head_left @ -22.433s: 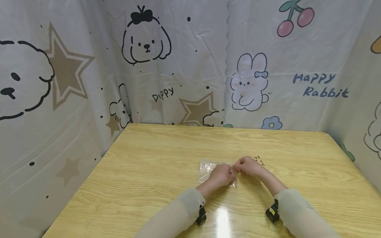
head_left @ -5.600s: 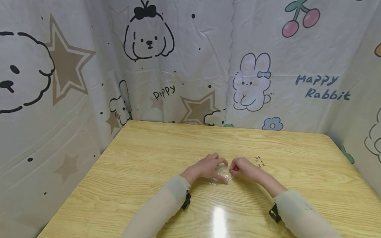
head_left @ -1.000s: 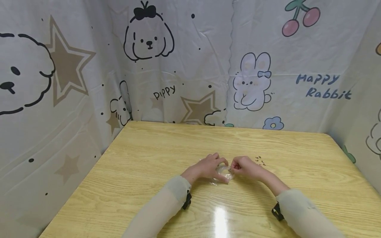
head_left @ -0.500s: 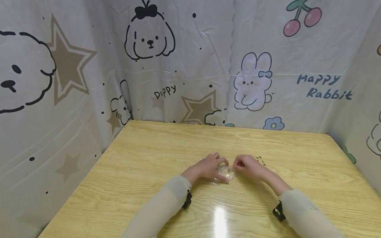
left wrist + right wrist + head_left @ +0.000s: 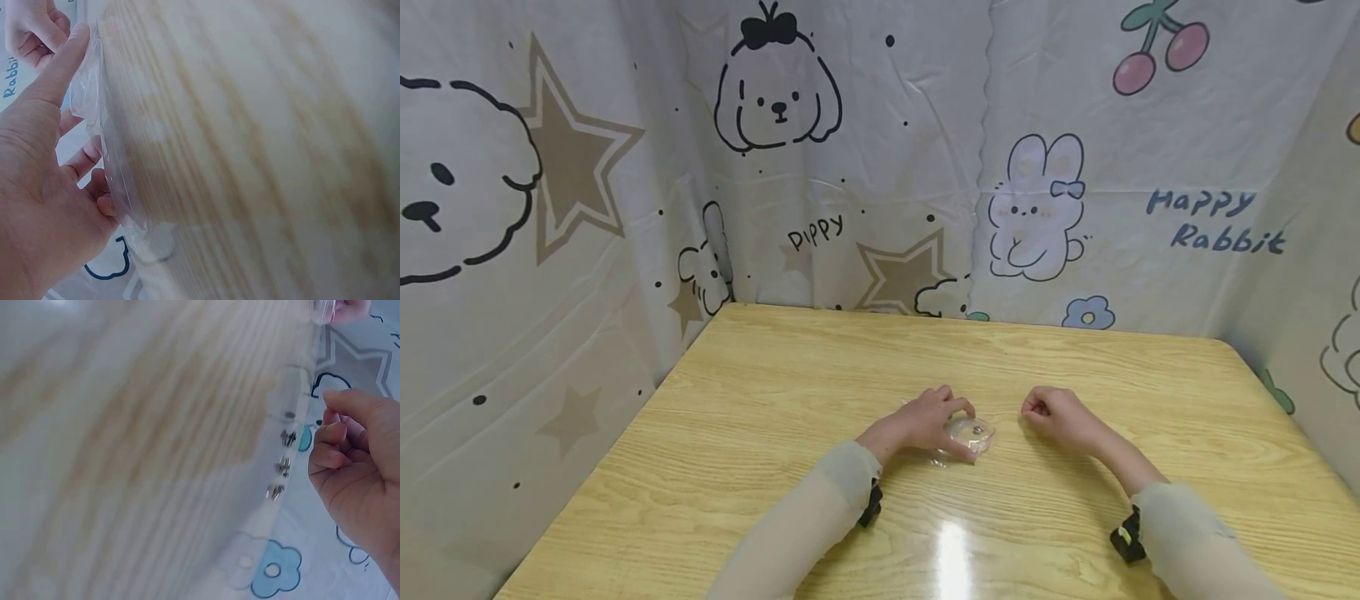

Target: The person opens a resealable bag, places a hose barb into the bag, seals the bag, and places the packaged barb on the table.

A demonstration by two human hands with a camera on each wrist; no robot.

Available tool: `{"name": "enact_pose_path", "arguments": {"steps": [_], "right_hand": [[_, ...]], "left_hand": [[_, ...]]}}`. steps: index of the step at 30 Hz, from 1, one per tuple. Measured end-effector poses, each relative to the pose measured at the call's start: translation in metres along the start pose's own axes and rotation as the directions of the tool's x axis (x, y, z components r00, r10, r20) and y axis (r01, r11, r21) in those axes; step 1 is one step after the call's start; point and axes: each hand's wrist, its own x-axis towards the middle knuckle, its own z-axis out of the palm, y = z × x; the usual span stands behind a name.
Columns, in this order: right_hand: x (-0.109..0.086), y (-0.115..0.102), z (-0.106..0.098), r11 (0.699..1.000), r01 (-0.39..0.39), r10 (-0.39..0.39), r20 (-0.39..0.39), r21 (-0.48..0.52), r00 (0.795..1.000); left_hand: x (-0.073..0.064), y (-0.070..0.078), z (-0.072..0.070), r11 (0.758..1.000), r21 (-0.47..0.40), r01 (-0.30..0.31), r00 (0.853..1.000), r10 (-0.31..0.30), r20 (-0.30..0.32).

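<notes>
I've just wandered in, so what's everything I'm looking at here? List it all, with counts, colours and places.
Table: one, yellowish wood-grain, in front of the person
Plastic bag: one, clear, on the table at the left hand
Small dark piece: at least one, within the bag's outline
Small metal pieces: at least three, silvery, on the table near the right hand
Cartoon-print curtain: panel count unclear, whitish, around the table
Sleeves: two, pale, on the arms
Wrist cameras: two, mostly black, at the cuffs
Left hand: one, bare, spread at the bag
Right hand: one, bare, fingers curled, apart from the bag
</notes>
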Motion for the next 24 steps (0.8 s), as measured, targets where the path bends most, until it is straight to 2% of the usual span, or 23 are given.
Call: {"name": "enact_pose_path", "arguments": {"steps": [13, 24], "right_hand": [[-0.011, 0.021, -0.011, 0.999, -0.033, 0.031, -0.031, -0.043, 0.999], [-0.011, 0.025, -0.010, 0.997, 0.016, -0.017, -0.013, -0.070, 1.000]], "left_hand": [[-0.001, 0.000, 0.000, 1.000, -0.004, 0.010, 1.000, -0.010, 0.006], [-0.001, 0.001, 0.001, 1.000, -0.005, 0.013, 1.000, -0.013, 0.002]]}}
